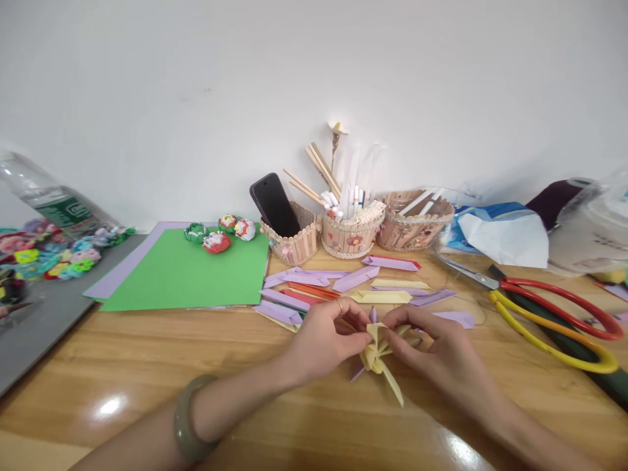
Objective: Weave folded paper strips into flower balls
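Between my two hands is a folded paper piece, yellow with some purple strips sticking out. My left hand pinches its upper left part between thumb and fingers. On its right side, the thumb and fingers of my right hand are closed on a yellow fold. One yellow strip points down toward the front of the table. Just behind my hands lie folded strips of purple paper, yellow paper and red paper.
Green paper with small paper flowers lies at the left. Decorated baskets and a phone stand by the wall. Large scissors are at the right, a bottle at the far left.
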Available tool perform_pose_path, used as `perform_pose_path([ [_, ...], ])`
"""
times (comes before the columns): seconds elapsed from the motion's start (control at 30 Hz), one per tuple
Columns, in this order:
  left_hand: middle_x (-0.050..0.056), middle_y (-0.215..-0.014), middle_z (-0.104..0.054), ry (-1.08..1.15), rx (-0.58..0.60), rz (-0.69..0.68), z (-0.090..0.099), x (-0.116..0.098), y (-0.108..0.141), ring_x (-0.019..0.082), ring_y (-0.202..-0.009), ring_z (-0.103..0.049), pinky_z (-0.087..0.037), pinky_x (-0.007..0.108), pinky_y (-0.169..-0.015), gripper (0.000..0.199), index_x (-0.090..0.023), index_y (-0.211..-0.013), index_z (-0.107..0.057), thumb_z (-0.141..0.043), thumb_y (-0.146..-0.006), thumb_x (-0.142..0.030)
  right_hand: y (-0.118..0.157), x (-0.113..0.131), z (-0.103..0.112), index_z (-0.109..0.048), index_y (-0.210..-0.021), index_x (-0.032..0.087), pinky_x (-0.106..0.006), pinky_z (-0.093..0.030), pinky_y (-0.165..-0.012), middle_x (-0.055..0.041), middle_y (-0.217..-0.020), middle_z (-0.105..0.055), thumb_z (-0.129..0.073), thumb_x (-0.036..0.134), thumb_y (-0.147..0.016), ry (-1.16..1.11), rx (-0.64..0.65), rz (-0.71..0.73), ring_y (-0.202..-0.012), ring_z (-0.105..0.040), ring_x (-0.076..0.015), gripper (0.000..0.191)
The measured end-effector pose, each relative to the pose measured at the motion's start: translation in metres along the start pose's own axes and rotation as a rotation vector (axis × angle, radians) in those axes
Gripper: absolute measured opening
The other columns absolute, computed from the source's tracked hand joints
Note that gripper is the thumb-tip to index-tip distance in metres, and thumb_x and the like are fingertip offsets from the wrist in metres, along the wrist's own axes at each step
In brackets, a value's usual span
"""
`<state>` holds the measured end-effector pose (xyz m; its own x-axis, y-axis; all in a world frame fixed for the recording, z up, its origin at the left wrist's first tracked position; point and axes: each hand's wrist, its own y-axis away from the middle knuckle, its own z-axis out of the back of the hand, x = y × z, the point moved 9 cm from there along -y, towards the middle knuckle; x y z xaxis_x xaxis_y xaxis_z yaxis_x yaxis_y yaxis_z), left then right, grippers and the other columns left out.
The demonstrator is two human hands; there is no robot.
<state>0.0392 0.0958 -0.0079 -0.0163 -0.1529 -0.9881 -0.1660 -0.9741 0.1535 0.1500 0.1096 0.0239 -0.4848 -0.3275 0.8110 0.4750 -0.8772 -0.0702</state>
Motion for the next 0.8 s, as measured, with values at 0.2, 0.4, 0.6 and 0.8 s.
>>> perform_pose_path([
  [0.2,-0.002,-0.064,-0.057,-0.01,-0.071,-0.02,0.004,0.004,-0.001,0.01,-0.061,-0.052,-0.043,0.023,-0.06,0.01,-0.016,-0.066,-0.054,-0.063,-0.063,-0.016,0.008,0.029,0.009,-0.057,-0.078,0.024,-0.043,-0.042,-0.085,0.0004,-0.07,-0.066,-0.054,0.021,-0.08,0.317,-0.2,0.345,-0.072,-0.062,-0.0182,0.005],
  [0.4,-0.004,-0.065,-0.054,0.001,-0.08,-0.049,0.005,-0.001,0.004,0.008,-0.06,-0.051,-0.041,0.02,-0.057,0.016,-0.017,-0.07,-0.051,-0.057,-0.061,-0.006,0.021,0.048,0.004,-0.052,-0.105,0.028,-0.048,-0.03,-0.097,0.0002,-0.083,-0.069,-0.054,0.011,-0.077,0.527,-0.245,0.597,-0.089,-0.061,-0.0192,0.033],
  [0.6,0.003,-0.098,-0.057,0.374,0.025,0.129,-0.001,0.005,-0.001,0.009,-0.062,-0.059,-0.048,0.026,-0.06,0.033,-0.019,-0.095,-0.052,-0.063,-0.063,-0.017,0.017,0.046,0.012,-0.053,-0.086,0.026,-0.045,-0.042,-0.086,-0.0006,-0.076,-0.066,-0.053,0.012,-0.078,0.441,-0.257,0.577,-0.088,-0.061,-0.021,0.016],
  [0.8,0.001,-0.074,-0.058,0.022,-0.101,-0.176,0.014,-0.016,0.0,0.012,-0.07,-0.055,-0.045,0.025,-0.066,0.007,-0.016,-0.076,-0.061,-0.064,-0.071,-0.021,0.018,0.054,0.026,-0.054,-0.093,0.024,-0.037,-0.048,-0.076,-0.0054,-0.092,-0.064,-0.051,0.011,-0.08,0.379,-0.321,0.587,-0.09,-0.059,-0.0208,0.019],
])
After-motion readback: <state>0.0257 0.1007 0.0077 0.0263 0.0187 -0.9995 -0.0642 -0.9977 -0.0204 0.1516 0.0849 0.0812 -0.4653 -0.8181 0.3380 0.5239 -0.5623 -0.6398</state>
